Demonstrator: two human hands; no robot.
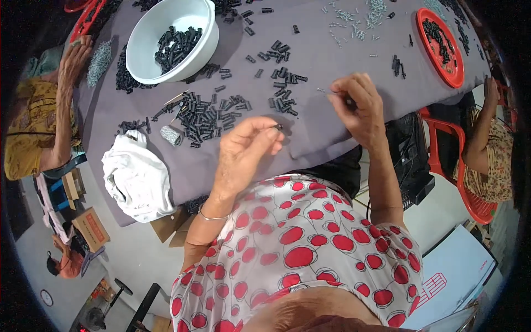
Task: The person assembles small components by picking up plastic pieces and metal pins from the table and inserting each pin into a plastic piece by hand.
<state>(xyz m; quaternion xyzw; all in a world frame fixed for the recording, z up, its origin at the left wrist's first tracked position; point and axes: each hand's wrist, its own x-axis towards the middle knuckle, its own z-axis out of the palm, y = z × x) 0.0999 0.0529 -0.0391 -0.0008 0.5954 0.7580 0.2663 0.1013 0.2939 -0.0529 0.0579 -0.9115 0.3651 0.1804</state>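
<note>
My left hand (242, 152), a bangle on its wrist, pinches a small black plastic part (278, 127) between thumb and fingertips above the table's near side. To its right, my right hand (362, 108) is closed in a pinch, and a tiny metal spring (321, 89) sticks out from its fingertips toward the left. The two hands are apart. Beyond them lie loose black plastic pieces (285, 74) in a scattered cluster. A denser heap of black pieces (200, 117) sits left of my left hand, with a small speckled grey cylinder (171, 135) beside it.
A white basin (209, 47) of black parts stands far left; a red tray (454, 82) with black parts lies far right. Loose springs (359, 19) spread at the back. A white cloth (135, 180) hangs at the left edge. People sit on both sides, one beside a red chair (437, 144).
</note>
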